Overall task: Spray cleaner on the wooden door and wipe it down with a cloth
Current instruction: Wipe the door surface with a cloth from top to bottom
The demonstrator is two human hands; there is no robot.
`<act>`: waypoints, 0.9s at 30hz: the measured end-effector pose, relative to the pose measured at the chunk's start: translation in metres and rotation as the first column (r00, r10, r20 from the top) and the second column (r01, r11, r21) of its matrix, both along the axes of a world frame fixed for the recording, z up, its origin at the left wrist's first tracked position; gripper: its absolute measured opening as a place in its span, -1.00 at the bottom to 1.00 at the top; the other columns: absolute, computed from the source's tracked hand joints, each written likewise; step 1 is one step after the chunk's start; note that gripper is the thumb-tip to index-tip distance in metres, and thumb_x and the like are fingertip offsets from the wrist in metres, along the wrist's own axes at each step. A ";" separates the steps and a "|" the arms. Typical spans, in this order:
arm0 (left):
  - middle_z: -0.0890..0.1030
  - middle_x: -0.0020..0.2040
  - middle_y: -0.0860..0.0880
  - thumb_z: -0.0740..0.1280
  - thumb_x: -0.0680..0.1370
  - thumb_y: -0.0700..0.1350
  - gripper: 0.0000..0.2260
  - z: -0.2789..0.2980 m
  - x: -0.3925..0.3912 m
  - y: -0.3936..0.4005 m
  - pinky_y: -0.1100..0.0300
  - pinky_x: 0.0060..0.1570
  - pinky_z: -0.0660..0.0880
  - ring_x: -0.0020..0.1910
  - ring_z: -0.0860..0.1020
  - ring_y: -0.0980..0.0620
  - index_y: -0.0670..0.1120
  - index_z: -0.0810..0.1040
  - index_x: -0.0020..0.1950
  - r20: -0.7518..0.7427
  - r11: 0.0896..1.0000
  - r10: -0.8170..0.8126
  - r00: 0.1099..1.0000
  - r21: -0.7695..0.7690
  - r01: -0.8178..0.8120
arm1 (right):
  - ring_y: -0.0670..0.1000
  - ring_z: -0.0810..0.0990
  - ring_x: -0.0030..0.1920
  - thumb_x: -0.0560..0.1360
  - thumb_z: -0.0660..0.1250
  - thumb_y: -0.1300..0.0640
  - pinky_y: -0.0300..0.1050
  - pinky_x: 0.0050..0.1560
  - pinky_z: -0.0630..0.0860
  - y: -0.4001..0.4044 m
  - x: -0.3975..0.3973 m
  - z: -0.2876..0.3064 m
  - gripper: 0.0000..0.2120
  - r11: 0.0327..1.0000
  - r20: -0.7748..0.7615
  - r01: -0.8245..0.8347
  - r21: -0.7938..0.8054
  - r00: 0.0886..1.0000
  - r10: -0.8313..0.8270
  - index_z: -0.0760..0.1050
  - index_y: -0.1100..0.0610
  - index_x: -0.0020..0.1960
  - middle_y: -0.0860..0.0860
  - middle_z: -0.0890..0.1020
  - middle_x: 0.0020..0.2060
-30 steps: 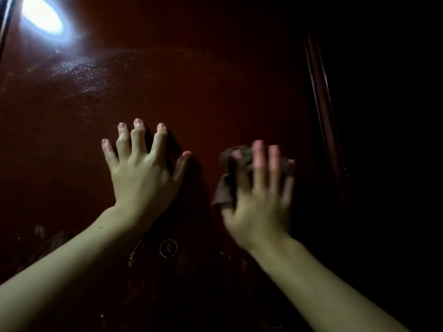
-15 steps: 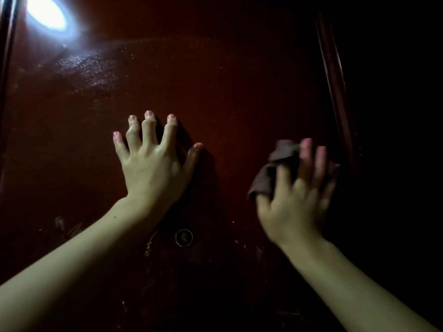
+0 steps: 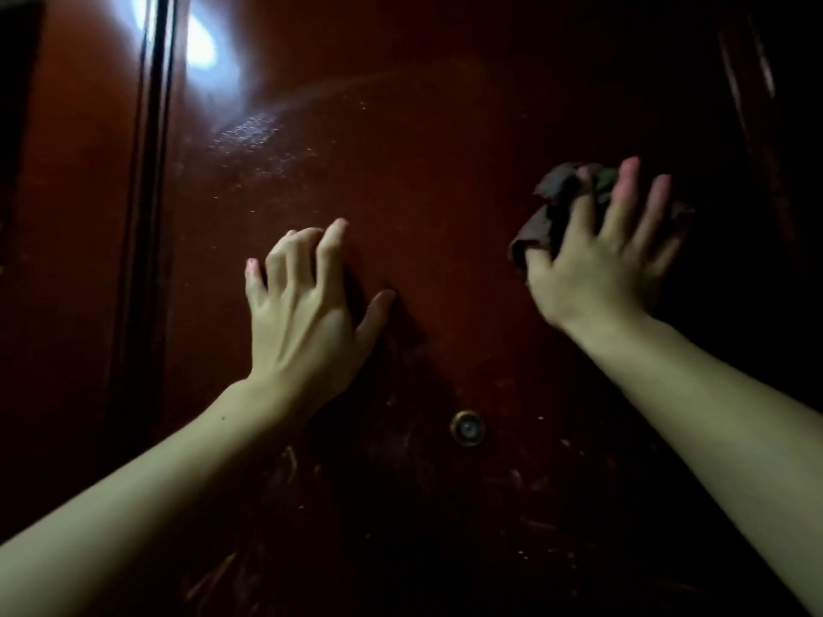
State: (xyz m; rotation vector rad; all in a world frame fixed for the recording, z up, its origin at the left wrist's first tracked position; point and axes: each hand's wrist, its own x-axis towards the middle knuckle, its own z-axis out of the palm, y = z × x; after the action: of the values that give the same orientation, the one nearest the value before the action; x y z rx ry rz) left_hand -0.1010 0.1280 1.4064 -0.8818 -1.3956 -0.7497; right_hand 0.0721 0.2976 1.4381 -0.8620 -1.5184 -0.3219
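Right hand (image 3: 596, 269): fingers spread and nearly straight, pressing a crumpled dark cloth (image 3: 541, 220) flat against the door (image 3: 445, 171); thumb tucked at the cloth's lower left edge; fingertips blurred.
Left hand (image 3: 303, 313): holding nothing; fingers arched, tips touching the door, thumb stretched out to the right, palm lifted off the surface.
Cloth: bunched, dark brown with a hint of green near the top; sticking out above and to the left of the right hand; rest hidden under the palm.
Cloth position: upper right part of the door panel, near the dark right edge.
Door: reddish-brown, glossy, filling most of the view; lower part scuffed and scratched, very dim.
Wet patch (image 3: 249, 131): speckled sheen of droplets, upper left of the panel, above the left hand; faint curved smear running right from it.
Glare (image 3: 200, 42): bright white reflection at top left, beside the vertical dark strip.
Frame strip (image 3: 149, 193): dark vertical moulding along the door's left edge; reddish surface beyond it to the left.
Peephole (image 3: 467, 428): small round metal-rimmed fitting, below and between the two hands, apart from both.
Right edge (image 3: 757, 82): second vertical moulding, barely visible in shadow.
Forearms: both bare, reaching in from the bottom corners.
Containers: not visible.
Obstructions: right hand covers most of the cloth.
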 end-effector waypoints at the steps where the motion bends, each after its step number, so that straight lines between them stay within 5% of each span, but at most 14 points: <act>1: 0.34 0.35 -0.23 0.15 0.49 0.25 -0.33 -0.003 -0.008 -0.008 -0.37 0.31 0.20 0.37 0.27 -0.25 -0.13 0.22 0.47 0.019 1.000 -0.002 1.000 0.031 0.001 | 0.28 -0.21 0.54 0.49 0.15 -0.25 0.38 0.44 -0.21 -0.011 -0.016 -0.002 -0.23 0.996 0.043 -0.020 0.090 0.999 0.016 -0.01 0.04 0.58 0.19 -0.14 0.56; 4: 0.31 0.39 -0.24 0.12 0.53 0.17 -0.40 -0.010 -0.032 -0.028 -0.32 0.34 0.20 0.38 0.26 -0.28 -0.12 0.23 0.47 0.072 0.996 0.021 0.997 0.081 -0.027 | 0.32 0.01 0.53 0.40 0.06 -0.23 0.39 0.43 -0.12 -0.052 -0.071 -0.026 -0.25 0.928 0.218 -0.104 0.357 0.976 0.025 0.20 0.05 0.53 0.22 0.10 0.54; 8: 0.29 0.44 -0.24 0.14 0.52 0.06 -0.48 -0.018 -0.050 -0.052 -0.25 0.33 0.25 0.38 0.27 -0.29 -0.10 0.32 0.46 0.173 0.997 0.034 0.984 0.065 -0.045 | 0.28 0.08 0.53 0.40 0.07 -0.23 0.37 0.45 -0.07 -0.085 -0.110 -0.053 -0.29 0.841 0.437 -0.237 0.486 0.900 0.001 0.28 0.03 0.49 0.17 0.19 0.53; 11: 0.22 0.49 -0.21 0.15 0.57 -0.03 -0.54 -0.022 -0.065 -0.075 -0.20 0.29 0.31 0.40 0.24 -0.28 -0.05 0.33 0.47 0.208 1.000 0.025 0.978 -0.006 -0.024 | 0.26 0.11 0.52 0.39 0.05 -0.22 0.35 0.43 -0.06 -0.077 -0.104 -0.037 -0.28 0.873 0.374 -0.184 0.451 0.928 0.003 0.29 0.03 0.49 0.17 0.21 0.52; 16: 0.24 0.51 -0.08 0.22 0.60 -0.19 -0.55 -0.024 -0.088 -0.112 -0.11 0.15 0.44 0.38 0.34 -0.18 -0.04 0.29 0.50 0.137 0.993 -0.062 0.989 -0.095 0.076 | 0.25 -0.21 0.54 0.50 0.01 -0.27 0.36 0.45 -0.22 -0.092 -0.104 -0.002 -0.26 0.991 0.141 -0.040 0.130 0.990 0.022 0.00 0.04 0.58 0.17 -0.12 0.56; 21: 0.31 0.49 -0.06 0.14 0.53 -0.18 -0.51 -0.028 -0.105 -0.119 -0.01 0.24 0.41 0.39 0.39 -0.13 -0.04 0.33 0.49 0.090 0.978 -0.131 0.987 -0.152 0.143 | 0.32 0.06 0.52 0.40 0.01 -0.19 0.40 0.44 -0.11 -0.147 -0.177 -0.051 -0.28 0.883 0.320 -0.205 0.423 0.945 0.066 0.28 0.07 0.50 0.21 0.16 0.53; 27: 0.27 0.51 -0.14 0.05 0.50 -0.12 -0.47 -0.038 -0.125 -0.122 -0.01 0.26 0.43 0.46 0.29 -0.13 -0.10 0.34 0.48 -0.033 0.967 -0.069 0.997 -0.248 0.059 | 0.24 0.12 0.52 0.42 0.11 -0.20 0.35 0.46 -0.05 -0.157 -0.190 -0.092 -0.33 0.829 0.450 -0.264 0.494 0.893 0.016 0.32 0.02 0.48 0.14 0.21 0.52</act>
State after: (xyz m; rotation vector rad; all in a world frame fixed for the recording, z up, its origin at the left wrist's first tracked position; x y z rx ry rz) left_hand -0.2259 0.0062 1.3687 -1.1352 -1.4492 -0.6094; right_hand -0.1176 0.1403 1.3460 -0.2155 -1.7547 -0.8338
